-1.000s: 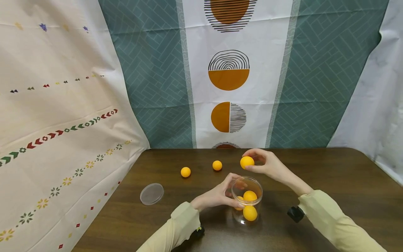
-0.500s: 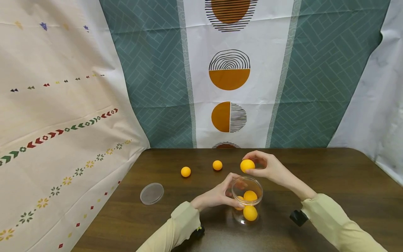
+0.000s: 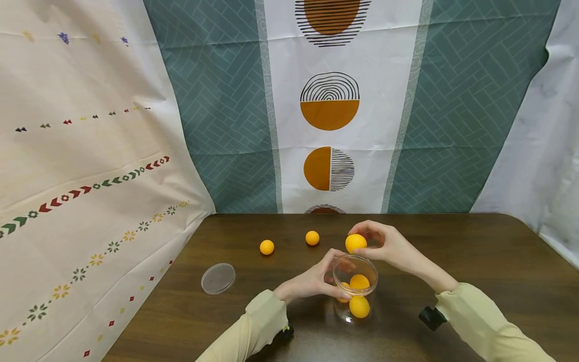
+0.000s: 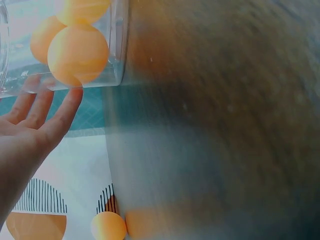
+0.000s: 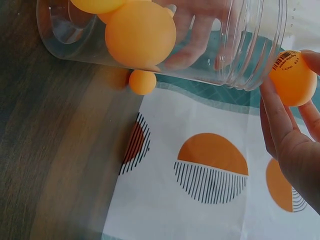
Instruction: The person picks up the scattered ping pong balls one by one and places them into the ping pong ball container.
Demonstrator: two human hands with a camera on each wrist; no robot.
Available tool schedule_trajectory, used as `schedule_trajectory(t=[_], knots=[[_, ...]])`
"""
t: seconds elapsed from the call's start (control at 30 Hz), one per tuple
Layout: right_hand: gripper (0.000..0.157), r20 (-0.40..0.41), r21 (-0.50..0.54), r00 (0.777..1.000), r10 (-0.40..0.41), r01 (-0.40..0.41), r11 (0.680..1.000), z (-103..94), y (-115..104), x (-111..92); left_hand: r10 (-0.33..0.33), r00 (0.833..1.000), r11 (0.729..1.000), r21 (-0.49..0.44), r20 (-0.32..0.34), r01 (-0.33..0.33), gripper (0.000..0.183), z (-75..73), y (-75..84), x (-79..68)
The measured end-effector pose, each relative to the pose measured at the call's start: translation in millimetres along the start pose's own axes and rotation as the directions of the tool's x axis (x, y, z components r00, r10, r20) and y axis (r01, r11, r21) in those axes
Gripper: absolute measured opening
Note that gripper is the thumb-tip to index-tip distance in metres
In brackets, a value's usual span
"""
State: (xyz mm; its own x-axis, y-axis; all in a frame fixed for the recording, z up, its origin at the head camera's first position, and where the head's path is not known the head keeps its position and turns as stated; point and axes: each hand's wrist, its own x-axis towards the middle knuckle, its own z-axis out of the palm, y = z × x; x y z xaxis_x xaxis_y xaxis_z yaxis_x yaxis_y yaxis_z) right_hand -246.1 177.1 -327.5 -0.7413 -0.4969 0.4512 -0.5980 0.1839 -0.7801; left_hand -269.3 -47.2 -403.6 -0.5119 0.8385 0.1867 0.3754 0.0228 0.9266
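A clear plastic jar (image 3: 349,318) stands uncapped on the table, with several orange ping-pong balls (image 3: 359,306) inside. Its upper side is gripped by my left hand (image 3: 314,281), thumb in front and fingers behind. Just above the far part of the jar's rim, my right hand (image 3: 384,244) pinches another orange ping-pong ball (image 3: 356,243) between thumb and fingers. In the right wrist view that held ball (image 5: 294,80) shows printed marking and is outside the jar mouth. The left wrist view shows fingers (image 4: 62,115) against the jar wall.
Two loose orange balls, a left one (image 3: 267,247) and a right one (image 3: 312,238), lie on the dark wooden table (image 3: 181,322) behind the jar. A round clear lid (image 3: 218,278) lies at the left. Patterned cloths hang behind and beside the table.
My right hand has come down slightly with its ball, closer to the jar's rim. The left hand, the jar and the loose balls have stayed in place.
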Motion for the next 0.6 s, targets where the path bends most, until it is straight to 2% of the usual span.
schedule_trajectory(t=[0.6], knots=[[0.032,0.059,0.081,0.998,-0.005,0.000,0.997,3.9,0.9,-4.4,-0.016,1.000,1.000,-0.003,0.000,0.016,0.063,-0.1,1.7,-0.9]])
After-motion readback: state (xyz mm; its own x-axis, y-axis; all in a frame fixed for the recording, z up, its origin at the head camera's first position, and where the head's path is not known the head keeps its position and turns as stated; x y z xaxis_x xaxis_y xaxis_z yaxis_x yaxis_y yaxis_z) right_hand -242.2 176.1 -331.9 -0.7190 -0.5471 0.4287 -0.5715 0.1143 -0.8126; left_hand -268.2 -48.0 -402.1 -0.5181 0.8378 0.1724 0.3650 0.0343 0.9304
